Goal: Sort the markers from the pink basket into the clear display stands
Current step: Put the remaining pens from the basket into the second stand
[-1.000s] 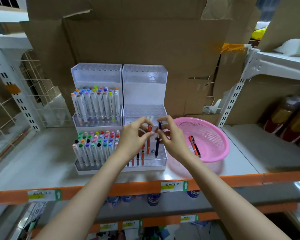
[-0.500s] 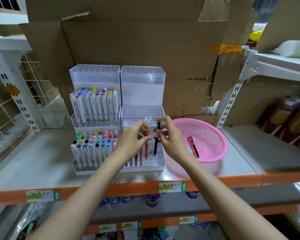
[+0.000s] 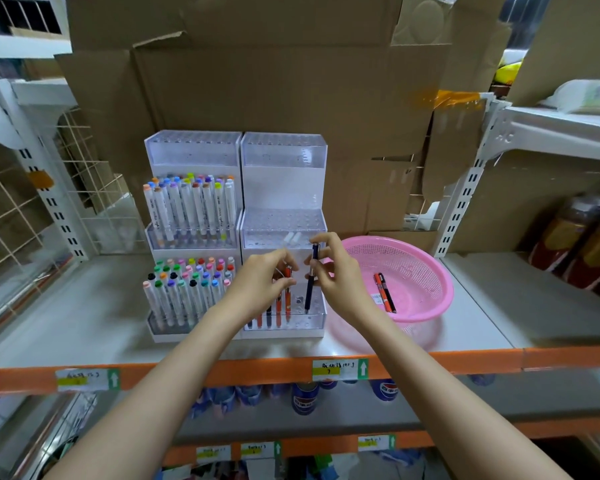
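Observation:
Two clear tiered display stands sit side by side on the shelf. The left stand (image 3: 192, 147) is packed with several white colour-capped markers. In the right stand (image 3: 283, 150), several pens stand in the lowest tier. My left hand (image 3: 260, 284) pinches an orange pen (image 3: 288, 292) upright over that tier. A dark blue pen (image 3: 311, 277) hangs upright beside it, pinched near its top by my right hand (image 3: 336, 275), its tip just above the tier's holes. To the right, the pink basket (image 3: 430, 271) holds an orange pen (image 3: 381, 292) and a black pen (image 3: 388, 294).
Cardboard boxes (image 3: 274, 81) line the back of the shelf. A wire rack (image 3: 11, 216) stands at the left and brown bottles (image 3: 582, 244) at the right. The orange shelf edge (image 3: 222, 370) carries price labels, with cans on the shelf below.
Both hands have lowered their pens slightly toward the lowest tier of the right stand. The blue pen's tip is now closer to the holes.

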A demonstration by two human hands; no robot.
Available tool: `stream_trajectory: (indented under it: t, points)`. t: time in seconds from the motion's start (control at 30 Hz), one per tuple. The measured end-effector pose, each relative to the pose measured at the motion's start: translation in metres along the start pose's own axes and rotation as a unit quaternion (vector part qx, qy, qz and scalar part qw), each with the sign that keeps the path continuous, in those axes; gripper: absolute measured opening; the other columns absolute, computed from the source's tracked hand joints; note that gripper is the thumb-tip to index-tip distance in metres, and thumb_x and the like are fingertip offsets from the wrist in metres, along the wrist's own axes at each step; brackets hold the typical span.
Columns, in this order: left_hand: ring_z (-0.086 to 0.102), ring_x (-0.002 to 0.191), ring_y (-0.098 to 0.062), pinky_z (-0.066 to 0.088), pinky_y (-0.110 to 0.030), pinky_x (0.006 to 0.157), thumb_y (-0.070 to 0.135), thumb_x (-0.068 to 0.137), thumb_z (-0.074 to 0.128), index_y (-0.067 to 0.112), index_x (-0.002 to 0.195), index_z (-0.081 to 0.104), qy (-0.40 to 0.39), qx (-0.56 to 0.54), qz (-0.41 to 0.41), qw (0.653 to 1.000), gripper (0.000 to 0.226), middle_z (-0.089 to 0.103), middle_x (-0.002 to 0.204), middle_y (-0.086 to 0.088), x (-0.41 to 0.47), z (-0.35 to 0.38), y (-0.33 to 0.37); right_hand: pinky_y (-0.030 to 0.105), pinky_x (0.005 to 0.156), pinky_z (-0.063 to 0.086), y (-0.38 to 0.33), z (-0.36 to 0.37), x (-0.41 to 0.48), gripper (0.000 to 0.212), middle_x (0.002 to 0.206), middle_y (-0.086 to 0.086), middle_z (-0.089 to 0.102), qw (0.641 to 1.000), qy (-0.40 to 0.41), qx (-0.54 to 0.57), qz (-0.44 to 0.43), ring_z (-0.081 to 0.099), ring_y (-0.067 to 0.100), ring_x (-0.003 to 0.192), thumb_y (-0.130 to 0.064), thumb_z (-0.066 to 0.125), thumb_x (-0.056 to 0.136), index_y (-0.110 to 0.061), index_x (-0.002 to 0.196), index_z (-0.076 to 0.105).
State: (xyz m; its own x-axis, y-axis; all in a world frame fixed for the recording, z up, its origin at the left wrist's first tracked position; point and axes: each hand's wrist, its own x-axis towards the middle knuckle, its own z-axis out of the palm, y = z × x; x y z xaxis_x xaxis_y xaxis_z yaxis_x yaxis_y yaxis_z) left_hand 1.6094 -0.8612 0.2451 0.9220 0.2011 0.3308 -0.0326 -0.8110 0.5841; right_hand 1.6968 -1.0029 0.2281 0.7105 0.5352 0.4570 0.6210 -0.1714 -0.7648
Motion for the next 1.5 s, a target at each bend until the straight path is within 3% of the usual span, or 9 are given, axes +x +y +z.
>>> stream_trajectory:
  t: [0.17, 0.37, 0.63, 0.7, 0.8, 1.0, 1.17, 1.33, 1.5]
  points:
    - [0.060, 0.075, -0.006, 0.051, -0.026, 0.074, 0.015, 0.084, 0.070, 0.023, 0.097, 0.063, -0.024, 0.044, -0.004, 0.999, 0.016, 0.063, 0.081, 0.008, 0.000, 0.001, -0.002, 0.013, 0.061, 0.046, -0.001, -0.001, -0.002, 0.026, 0.088, 0.002, 0.066, 1.000, 0.010, 0.005, 0.000, 0.065, 0.010, 0.072, -0.005, 0.052, 0.095, -0.016, 0.118, 0.047]
    - [0.064, 0.089, -0.012, 0.050, -0.026, 0.078, 0.019, 0.086, 0.068, 0.021, 0.105, 0.066, -0.035, 0.102, -0.001, 0.994, 0.020, 0.070, 0.095, 0.002, -0.003, 0.005, -0.001, 0.021, 0.063, 0.048, -0.002, 0.000, -0.003, 0.027, 0.091, 0.005, 0.066, 1.000, 0.001, 0.000, -0.002, 0.060, 0.007, 0.072, -0.005, 0.051, 0.095, -0.016, 0.119, 0.047]
    - [0.060, 0.094, -0.019, 0.047, -0.034, 0.082, 0.023, 0.089, 0.064, 0.021, 0.116, 0.054, -0.056, 0.151, -0.015, 0.987, 0.030, 0.065, 0.091, 0.003, -0.001, 0.004, 0.003, 0.014, 0.060, 0.045, -0.001, 0.000, -0.001, 0.027, 0.089, 0.003, 0.066, 1.000, 0.002, -0.009, 0.006, 0.060, 0.002, 0.068, -0.004, 0.052, 0.095, -0.017, 0.118, 0.047]
    - [0.059, 0.094, -0.019, 0.046, -0.034, 0.083, 0.024, 0.089, 0.064, 0.022, 0.116, 0.052, -0.069, 0.154, -0.022, 0.985, 0.030, 0.061, 0.089, 0.005, 0.000, 0.002, 0.004, 0.017, 0.062, 0.046, 0.000, 0.001, -0.003, 0.028, 0.089, 0.002, 0.066, 1.000, 0.002, -0.009, 0.005, 0.060, 0.004, 0.070, -0.002, 0.052, 0.094, -0.016, 0.118, 0.047]
    - [0.060, 0.099, -0.018, 0.048, -0.037, 0.091, 0.026, 0.086, 0.067, 0.024, 0.112, 0.055, -0.081, 0.153, -0.017, 0.985, 0.029, 0.066, 0.103, 0.002, 0.001, -0.002, 0.004, 0.027, 0.066, 0.051, 0.000, 0.003, -0.005, 0.028, 0.089, 0.001, 0.067, 1.000, -0.001, -0.008, 0.004, 0.061, 0.012, 0.075, -0.003, 0.052, 0.094, -0.015, 0.119, 0.047]
    - [0.063, 0.096, -0.012, 0.049, -0.034, 0.090, 0.027, 0.084, 0.070, 0.024, 0.104, 0.064, -0.054, 0.131, -0.013, 0.990, 0.021, 0.069, 0.103, 0.005, 0.001, -0.006, 0.006, 0.014, 0.061, 0.044, 0.000, 0.003, -0.002, 0.027, 0.089, 0.000, 0.068, 1.000, -0.007, -0.012, 0.007, 0.059, 0.003, 0.071, -0.004, 0.052, 0.095, -0.017, 0.119, 0.047]
    - [0.063, 0.096, -0.013, 0.048, -0.037, 0.091, 0.035, 0.083, 0.070, 0.024, 0.104, 0.064, -0.040, 0.139, -0.022, 0.989, 0.025, 0.069, 0.101, 0.006, 0.001, -0.003, 0.003, 0.016, 0.061, 0.043, -0.003, 0.005, -0.001, 0.028, 0.089, 0.002, 0.067, 1.000, -0.003, -0.005, 0.001, 0.059, 0.004, 0.072, -0.004, 0.052, 0.095, -0.016, 0.119, 0.047]
    - [0.062, 0.098, -0.014, 0.046, -0.043, 0.093, 0.039, 0.079, 0.073, 0.025, 0.105, 0.063, -0.037, 0.164, -0.022, 0.986, 0.032, 0.069, 0.101, 0.007, 0.001, -0.007, -0.005, 0.017, 0.061, 0.045, -0.002, 0.005, 0.000, 0.029, 0.084, -0.014, 0.061, 1.000, 0.006, 0.001, -0.003, 0.058, -0.003, 0.071, 0.000, 0.051, 0.094, -0.014, 0.119, 0.047]
    - [0.062, 0.100, -0.013, 0.046, -0.043, 0.095, 0.032, 0.078, 0.075, 0.027, 0.106, 0.065, -0.038, 0.143, -0.030, 0.988, 0.030, 0.069, 0.104, 0.008, 0.000, -0.013, -0.011, 0.016, 0.061, 0.043, -0.001, 0.007, 0.000, 0.029, 0.087, -0.007, 0.063, 1.000, 0.007, 0.001, -0.005, 0.061, 0.007, 0.075, 0.000, 0.051, 0.094, -0.015, 0.118, 0.047]
